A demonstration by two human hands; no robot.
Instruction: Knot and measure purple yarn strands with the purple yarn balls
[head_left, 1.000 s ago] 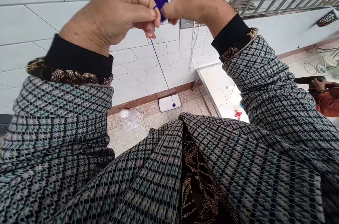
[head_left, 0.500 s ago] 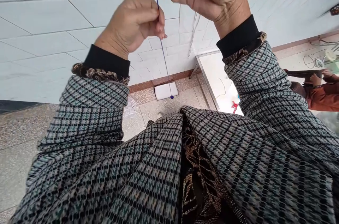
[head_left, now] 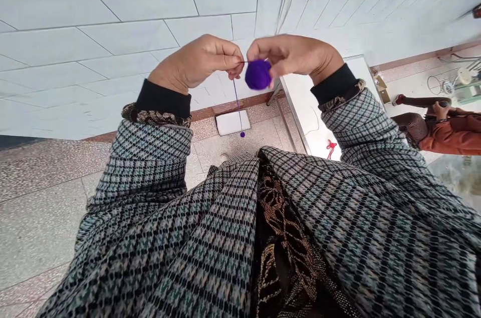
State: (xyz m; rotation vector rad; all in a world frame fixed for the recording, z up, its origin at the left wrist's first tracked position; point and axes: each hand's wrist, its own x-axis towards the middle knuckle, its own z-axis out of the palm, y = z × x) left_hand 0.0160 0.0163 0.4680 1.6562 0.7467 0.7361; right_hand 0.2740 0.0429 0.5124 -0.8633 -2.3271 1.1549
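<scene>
My right hand (head_left: 291, 55) is pinched on a small purple pompom (head_left: 258, 74), held in front of my chest. My left hand (head_left: 201, 62) is closed in a pinch on a thin purple thread (head_left: 237, 102) that runs from the pompom and hangs straight down. A tiny purple bead or knot (head_left: 242, 134) dangles at the thread's lower end. Both hands are close together, almost touching, above my checked coat sleeves.
A white table (head_left: 304, 107) stands to the right with a small red knot (head_left: 331, 147) on it. A white pad (head_left: 233, 121) lies on the floor by the tiled wall. Another person in an orange sleeve (head_left: 447, 132) sits at the far right.
Both hands have come down from the top of the view. The pompom, half out of sight before, is now fully visible between my hands. The thread still hangs from my left pinch.
</scene>
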